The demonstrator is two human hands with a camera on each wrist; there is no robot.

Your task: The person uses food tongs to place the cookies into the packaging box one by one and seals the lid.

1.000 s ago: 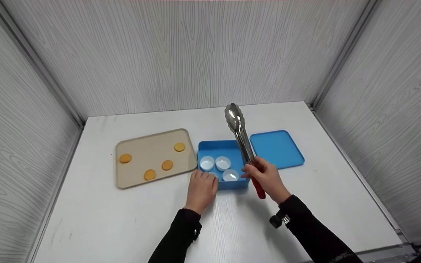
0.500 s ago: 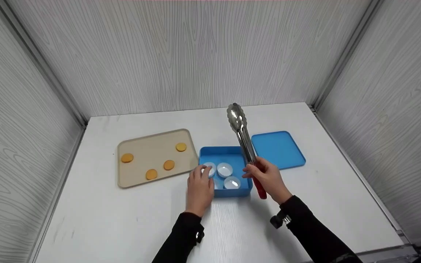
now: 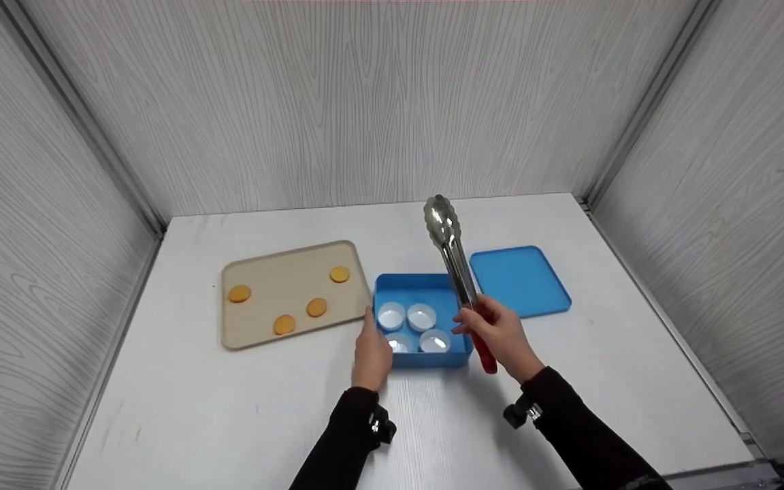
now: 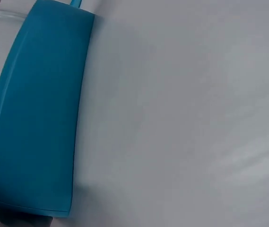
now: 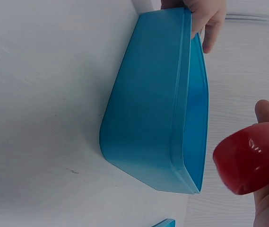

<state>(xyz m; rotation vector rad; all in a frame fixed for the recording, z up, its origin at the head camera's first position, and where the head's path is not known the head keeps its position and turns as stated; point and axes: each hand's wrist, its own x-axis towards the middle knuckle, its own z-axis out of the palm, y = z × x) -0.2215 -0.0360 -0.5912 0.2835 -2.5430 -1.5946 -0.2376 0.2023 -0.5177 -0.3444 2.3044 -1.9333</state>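
My left hand (image 3: 371,354) is at the left side of a blue box (image 3: 426,361), holding its near left corner. In the right wrist view, fingers of the left hand (image 5: 203,14) lie over the rim and against the outside wall. Several small white cups (image 3: 422,317) stand inside the box. My right hand (image 3: 501,333) grips metal tongs (image 3: 452,252) by the red handle, with the scalloped head raised above the box. That red handle end (image 5: 250,156) shows close up in the right wrist view.
A beige tray (image 3: 263,272) left of the box carries several flat orange discs (image 3: 317,307). To the right lies a flat blue lid (image 3: 521,280). Grey wood-grain panels (image 3: 365,102) rise behind and beside the white table (image 3: 229,422).
The blue box has shifted toward me. My left hand went from its near edge to over the cups, then back to the left wall. My right hand keeps the tongs nearly still.
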